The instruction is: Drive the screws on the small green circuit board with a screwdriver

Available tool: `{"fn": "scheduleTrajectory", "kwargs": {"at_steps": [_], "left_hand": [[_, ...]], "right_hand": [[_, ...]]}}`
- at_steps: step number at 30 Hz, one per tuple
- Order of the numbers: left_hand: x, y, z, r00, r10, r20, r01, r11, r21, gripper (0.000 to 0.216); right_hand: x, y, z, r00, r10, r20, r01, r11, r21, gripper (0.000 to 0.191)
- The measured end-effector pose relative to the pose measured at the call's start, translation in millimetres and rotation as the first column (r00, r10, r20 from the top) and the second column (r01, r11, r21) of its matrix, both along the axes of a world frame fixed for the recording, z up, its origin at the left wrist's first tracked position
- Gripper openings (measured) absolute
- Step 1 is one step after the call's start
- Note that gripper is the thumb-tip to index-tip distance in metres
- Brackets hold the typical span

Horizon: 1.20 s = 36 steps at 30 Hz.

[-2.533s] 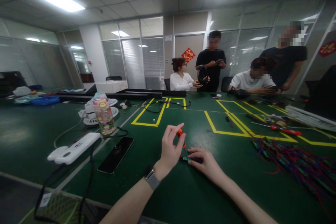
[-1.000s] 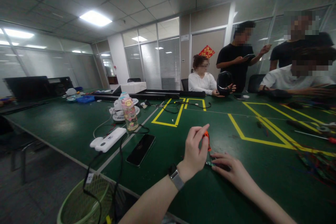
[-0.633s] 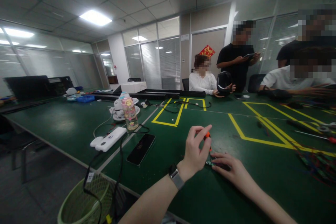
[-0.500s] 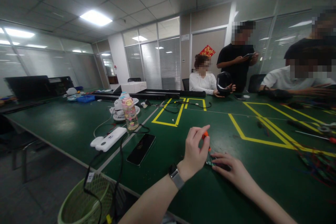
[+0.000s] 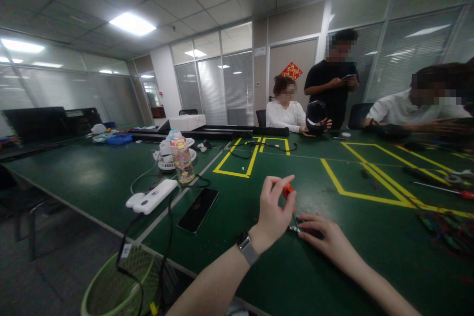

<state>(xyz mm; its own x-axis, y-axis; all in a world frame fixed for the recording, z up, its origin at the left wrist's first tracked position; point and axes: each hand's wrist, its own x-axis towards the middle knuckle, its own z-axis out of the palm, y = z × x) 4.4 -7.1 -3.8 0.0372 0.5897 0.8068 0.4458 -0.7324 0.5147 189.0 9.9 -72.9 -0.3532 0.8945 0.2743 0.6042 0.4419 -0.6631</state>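
Two hands meet on the green table (image 5: pixel 229 197): the left hand (image 5: pixel 272 210) pinches an orange screwdriver (image 5: pixel 287 191) upright, tip down at a small dark part (image 5: pixel 304 230), which the right hand (image 5: pixel 328 241) pins flat with outstretched fingers.

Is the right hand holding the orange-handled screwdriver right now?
No, the left hand pinches the orange-handled screwdriver, while the right hand lies flat on the green table, fingers on a small dark part.
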Motion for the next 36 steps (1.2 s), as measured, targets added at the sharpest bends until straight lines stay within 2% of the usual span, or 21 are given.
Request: {"fn": "scheduleTrajectory", "kwargs": {"at_steps": [6,12,18,23,28,33,36], "left_hand": [[0,0,-0.6,0.998,-0.051,-0.029,0.051,0.999,-0.009,0.041],[-1,8,-5.5,0.999,0.035,0.004,-0.036,0.998,0.051,0.034],[-1,5,-2.0,0.999,-0.041,-0.016,0.042,0.998,0.046,0.037],[-2,5,-2.1,1.000,0.000,-0.017,0.002,0.997,0.075,0.029],[-1,6,-2.1,0.999,-0.043,-0.013,0.044,0.997,0.063,0.037],[-2,8,-2.0,1.000,-0.006,0.008,0.006,0.993,0.116,0.028],[-2,7,-2.2,1.000,-0.021,-0.013,0.022,0.996,0.090,0.031]], "right_hand": [[-2,-3,4.4,1.000,-0.007,-0.008,0.007,1.000,-0.005,0.021],[-6,-7,10.3,0.999,-0.032,-0.013,0.033,0.999,0.007,0.017],[-6,-10,10.6,0.999,-0.038,-0.022,0.038,0.999,0.019,0.018],[-6,-10,12.0,0.999,-0.036,-0.017,0.037,0.999,0.016,0.016],[-5,-8,8.8,0.999,-0.029,-0.018,0.029,0.999,0.016,0.017],[-6,-7,6.3,0.999,-0.041,-0.022,0.042,0.999,0.017,0.015],[-7,-7,7.5,0.999,-0.047,-0.024,0.047,0.999,0.018,0.015]]}}
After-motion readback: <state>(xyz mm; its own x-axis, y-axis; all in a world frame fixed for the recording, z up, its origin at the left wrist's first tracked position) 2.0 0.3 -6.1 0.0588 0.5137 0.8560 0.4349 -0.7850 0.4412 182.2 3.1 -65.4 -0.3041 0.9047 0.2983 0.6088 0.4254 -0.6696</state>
